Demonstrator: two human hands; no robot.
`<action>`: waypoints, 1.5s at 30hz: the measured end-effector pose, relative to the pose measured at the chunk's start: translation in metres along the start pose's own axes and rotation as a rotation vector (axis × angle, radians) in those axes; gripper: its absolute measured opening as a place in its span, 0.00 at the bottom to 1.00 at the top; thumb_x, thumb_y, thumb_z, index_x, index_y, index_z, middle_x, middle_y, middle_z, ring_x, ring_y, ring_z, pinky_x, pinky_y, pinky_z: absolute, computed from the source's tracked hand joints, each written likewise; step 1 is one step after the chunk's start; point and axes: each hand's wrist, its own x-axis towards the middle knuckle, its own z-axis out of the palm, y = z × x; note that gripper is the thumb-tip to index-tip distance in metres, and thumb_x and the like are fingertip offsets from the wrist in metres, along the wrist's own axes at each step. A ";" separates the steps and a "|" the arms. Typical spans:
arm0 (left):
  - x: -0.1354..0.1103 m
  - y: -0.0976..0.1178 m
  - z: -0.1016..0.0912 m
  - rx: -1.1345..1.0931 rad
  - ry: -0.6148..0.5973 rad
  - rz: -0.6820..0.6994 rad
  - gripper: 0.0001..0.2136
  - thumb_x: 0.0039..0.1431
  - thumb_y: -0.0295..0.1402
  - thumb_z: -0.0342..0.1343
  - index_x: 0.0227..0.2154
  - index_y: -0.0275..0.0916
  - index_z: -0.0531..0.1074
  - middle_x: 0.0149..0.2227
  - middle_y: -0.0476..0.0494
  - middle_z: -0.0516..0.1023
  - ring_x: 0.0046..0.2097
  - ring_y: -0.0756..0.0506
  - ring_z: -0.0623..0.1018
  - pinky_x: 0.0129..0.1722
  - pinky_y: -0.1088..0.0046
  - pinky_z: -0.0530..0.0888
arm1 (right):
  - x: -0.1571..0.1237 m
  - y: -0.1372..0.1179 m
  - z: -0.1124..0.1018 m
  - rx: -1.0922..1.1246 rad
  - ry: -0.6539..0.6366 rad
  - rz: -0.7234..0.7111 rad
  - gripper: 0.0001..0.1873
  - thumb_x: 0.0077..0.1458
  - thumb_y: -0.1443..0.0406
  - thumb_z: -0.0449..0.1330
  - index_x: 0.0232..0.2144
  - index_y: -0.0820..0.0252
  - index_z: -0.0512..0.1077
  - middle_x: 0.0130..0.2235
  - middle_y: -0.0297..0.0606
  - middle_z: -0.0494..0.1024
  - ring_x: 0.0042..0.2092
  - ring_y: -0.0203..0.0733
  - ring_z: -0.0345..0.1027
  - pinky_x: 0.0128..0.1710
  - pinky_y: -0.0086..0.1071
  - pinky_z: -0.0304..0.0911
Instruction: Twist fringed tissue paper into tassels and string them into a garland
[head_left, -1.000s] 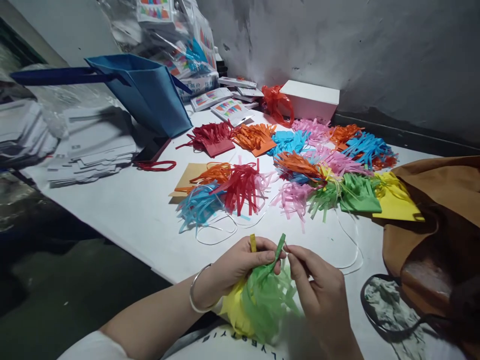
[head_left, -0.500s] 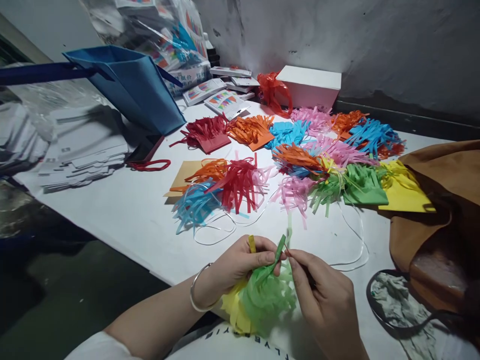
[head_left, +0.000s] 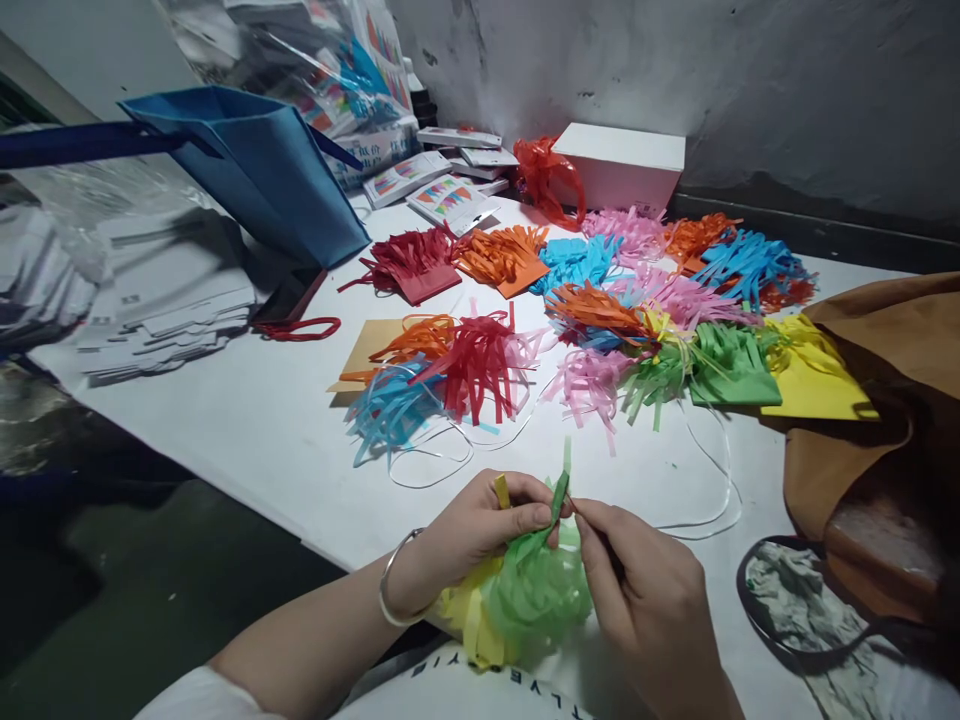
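Observation:
My left hand [head_left: 504,520], with a silver bangle at the wrist, is closed on a green tissue-paper tassel [head_left: 536,590] and a yellow tassel [head_left: 484,625]. The twisted green top stands up between thumb and fingers, and a short yellow end pokes out above the hand. Just beside the green twist, my right hand [head_left: 637,580] is pinched closed at its fingertips. A thin dark line shows at that pinch, too fine to name. Both tassels hang with loose strips over my lap. A white string [head_left: 705,527] lies on the table beyond my right hand.
Colourful tassels, such as a red one [head_left: 484,370], lie across the white table [head_left: 315,440]. A blue bag [head_left: 262,180] and paper stacks [head_left: 172,290] stand left. At the back is a white box [head_left: 619,165]. Brown cloth [head_left: 847,480] covers the right side.
The loose strips of the green tassel have shifted slightly. Both hands stay almost in place, the right still pinching beside the green twist. The view has moved a little.

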 end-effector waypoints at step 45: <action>-0.004 -0.003 -0.003 -0.108 0.038 0.132 0.11 0.62 0.38 0.61 0.41 0.36 0.71 0.29 0.49 0.74 0.28 0.55 0.70 0.29 0.81 0.66 | -0.003 0.011 0.022 0.352 -0.054 0.420 0.12 0.67 0.62 0.50 0.45 0.55 0.73 0.31 0.33 0.74 0.33 0.36 0.69 0.32 0.27 0.64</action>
